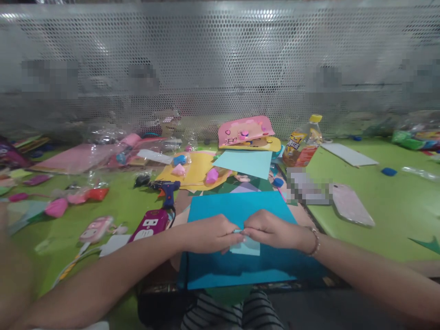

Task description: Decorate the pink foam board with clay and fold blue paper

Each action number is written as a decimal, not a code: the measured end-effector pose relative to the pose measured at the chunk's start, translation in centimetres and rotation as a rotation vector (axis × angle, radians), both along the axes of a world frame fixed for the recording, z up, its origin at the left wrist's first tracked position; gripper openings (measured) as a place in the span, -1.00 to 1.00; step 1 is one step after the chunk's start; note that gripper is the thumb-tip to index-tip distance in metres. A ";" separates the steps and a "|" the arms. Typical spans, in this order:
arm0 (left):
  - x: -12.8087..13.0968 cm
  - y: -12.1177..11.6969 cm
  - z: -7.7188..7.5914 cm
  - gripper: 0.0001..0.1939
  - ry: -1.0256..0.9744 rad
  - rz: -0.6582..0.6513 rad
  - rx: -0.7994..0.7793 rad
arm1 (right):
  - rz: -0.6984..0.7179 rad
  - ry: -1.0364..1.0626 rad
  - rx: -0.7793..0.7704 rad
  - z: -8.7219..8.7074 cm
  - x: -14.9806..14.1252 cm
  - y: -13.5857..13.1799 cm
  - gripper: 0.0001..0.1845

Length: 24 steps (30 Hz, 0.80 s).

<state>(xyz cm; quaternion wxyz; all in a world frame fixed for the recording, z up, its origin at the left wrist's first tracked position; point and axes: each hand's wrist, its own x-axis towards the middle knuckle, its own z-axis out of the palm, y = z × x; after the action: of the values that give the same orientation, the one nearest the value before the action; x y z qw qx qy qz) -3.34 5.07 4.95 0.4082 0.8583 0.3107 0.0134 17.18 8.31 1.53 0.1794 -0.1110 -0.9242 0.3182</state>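
My left hand (pixel 212 233) and my right hand (pixel 267 230) meet over a blue sheet of paper (pixel 240 270) at the table's near edge. Both hands pinch the top edge of a small pale blue piece of paper (pixel 246 246) that lies on the blue sheet. The fingers of each hand are pressed together on it. A bracelet (pixel 314 240) is on my right wrist.
A blue glue gun (pixel 167 189) and a purple toy phone (pixel 148 224) lie left of the sheet. Yellow, pink and light blue papers (pixel 245 162) lie behind. A bottle (pixel 302 145) and a phone (pixel 351 204) are at the right. A perforated metal wall (pixel 220 64) stands behind the green table (pixel 395 201).
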 end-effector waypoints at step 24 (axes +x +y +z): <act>-0.4 -0.1 -0.2 -0.58 -0.249 0.144 0.073 | 0.052 -0.005 -0.265 0.1 0.5 0.1 -0.48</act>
<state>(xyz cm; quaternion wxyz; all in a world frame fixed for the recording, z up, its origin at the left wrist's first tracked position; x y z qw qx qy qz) -3.72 4.93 4.80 0.4102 0.8398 0.3175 0.1603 17.68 8.37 1.68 0.1528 -0.1104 -0.8772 0.4416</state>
